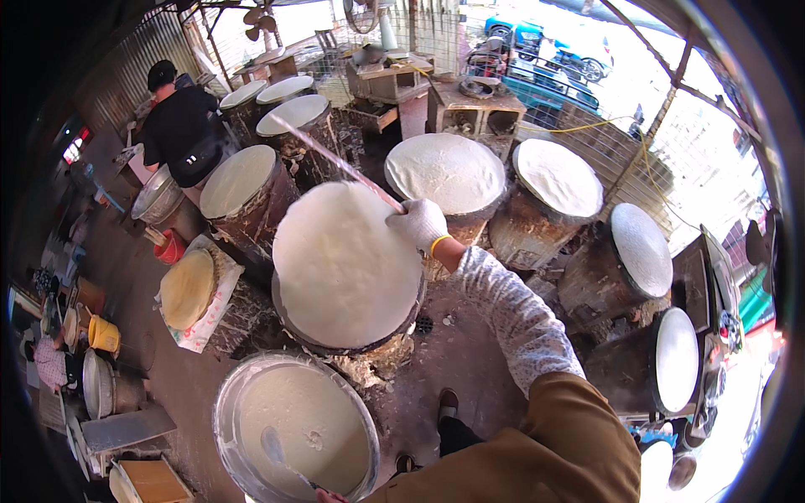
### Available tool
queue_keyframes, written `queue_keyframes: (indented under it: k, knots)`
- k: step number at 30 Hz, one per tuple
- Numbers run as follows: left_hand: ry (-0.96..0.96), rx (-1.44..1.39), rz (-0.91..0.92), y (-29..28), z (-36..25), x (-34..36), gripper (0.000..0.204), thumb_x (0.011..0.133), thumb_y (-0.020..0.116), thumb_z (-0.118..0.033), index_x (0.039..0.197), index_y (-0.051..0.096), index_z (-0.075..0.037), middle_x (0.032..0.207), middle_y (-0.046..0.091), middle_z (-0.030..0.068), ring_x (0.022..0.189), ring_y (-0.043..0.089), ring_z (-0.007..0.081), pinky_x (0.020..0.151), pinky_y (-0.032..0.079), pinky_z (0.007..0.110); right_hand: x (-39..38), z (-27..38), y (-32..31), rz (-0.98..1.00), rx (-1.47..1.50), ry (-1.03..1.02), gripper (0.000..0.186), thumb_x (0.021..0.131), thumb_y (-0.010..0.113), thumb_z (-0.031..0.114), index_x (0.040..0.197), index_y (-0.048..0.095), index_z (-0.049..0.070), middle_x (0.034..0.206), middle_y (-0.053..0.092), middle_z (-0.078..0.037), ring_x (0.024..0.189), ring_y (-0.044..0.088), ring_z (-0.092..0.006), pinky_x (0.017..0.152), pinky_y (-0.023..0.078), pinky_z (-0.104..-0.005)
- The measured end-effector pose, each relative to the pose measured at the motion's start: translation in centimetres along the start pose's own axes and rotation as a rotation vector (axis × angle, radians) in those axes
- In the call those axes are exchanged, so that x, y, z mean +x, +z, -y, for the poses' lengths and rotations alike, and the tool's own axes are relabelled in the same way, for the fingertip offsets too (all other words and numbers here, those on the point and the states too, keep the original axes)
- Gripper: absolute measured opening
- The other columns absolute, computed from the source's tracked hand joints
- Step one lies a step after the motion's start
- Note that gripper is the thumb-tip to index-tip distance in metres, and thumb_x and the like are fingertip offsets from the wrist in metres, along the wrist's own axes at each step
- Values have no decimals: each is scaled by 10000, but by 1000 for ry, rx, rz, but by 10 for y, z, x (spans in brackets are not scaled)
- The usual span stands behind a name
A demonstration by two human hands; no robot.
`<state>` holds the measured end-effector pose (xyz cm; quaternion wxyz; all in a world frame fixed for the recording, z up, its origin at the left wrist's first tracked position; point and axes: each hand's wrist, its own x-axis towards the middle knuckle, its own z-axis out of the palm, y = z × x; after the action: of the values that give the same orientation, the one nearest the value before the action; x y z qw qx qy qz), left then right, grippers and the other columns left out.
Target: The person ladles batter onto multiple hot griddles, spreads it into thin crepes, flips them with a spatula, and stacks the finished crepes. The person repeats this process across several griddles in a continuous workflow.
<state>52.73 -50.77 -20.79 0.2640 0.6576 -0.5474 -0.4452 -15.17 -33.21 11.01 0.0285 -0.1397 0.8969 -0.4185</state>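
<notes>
White-gloved right grip [418,225] clamped on long stick [340,164] slanting far-left; round sheet [345,264] just left of it; left grip [331,496] by ladle [274,447], hold unclear

Can read no word, number or sign anywhere. Printed in red on the pale sheet [220,305] under the round yellowish flatbread [187,289] at left, but too small and blurred to make out. Marked in white on the dark clothing [174,117] of the person [184,132] at upper left, likewise too small to tell as lettering.
</notes>
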Motion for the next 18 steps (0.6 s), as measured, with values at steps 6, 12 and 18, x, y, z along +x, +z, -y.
queue_keyframes:
  k: [6,12,18]
  knots:
    - [-202,-341,234,-5,16,66,460,985,490,-526,759,451,-127,525,377,2,426,403,119,371,327,279,-155,25,-91,-308,128,15,344,773,686,348,817,699,8,654,632,-195,592,656,-291,619,510,-380]
    - [-124,-284,490,-5,-43,61,476,991,457,-548,753,411,-139,508,376,8,373,359,132,332,302,277,-378,-14,-144,-672,-6,215,294,792,684,299,830,680,8,640,616,-176,560,639,-226,588,496,-353]
    - [-126,-79,710,1,-104,23,497,992,449,-548,719,394,-138,484,355,11,358,347,140,326,298,287,-623,-66,-165,-965,42,606,245,797,679,240,815,688,-4,577,555,-14,564,507,-73,540,445,-296]
